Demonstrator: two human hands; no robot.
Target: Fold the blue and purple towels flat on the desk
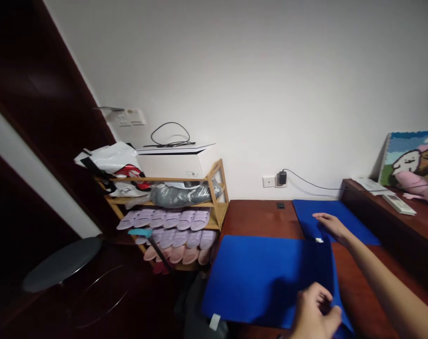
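A blue cloth (249,273) lies spread on a reddish-brown wooden desk. Its right side is raised into a fold, and a white tag hangs at its near-left corner. At the far right corner of the cloth, beside another small white tag (318,240), my right hand (332,228) pinches the fabric with fingers pointing left. Low in the view, my left hand (314,310) has curled fingers and its thumb at the near part of the same raised edge; the exact grip there is partly hidden. Behind lies a second blue cloth (344,219), flat on the desk.
Left of the desk (259,214) stands a wooden rack (219,216) with slippers, bags and a white box (169,162). A round stool (61,263) is at far left. A black plug (282,177) trails a cable to the raised shelf (422,226) holding a remote (399,205).
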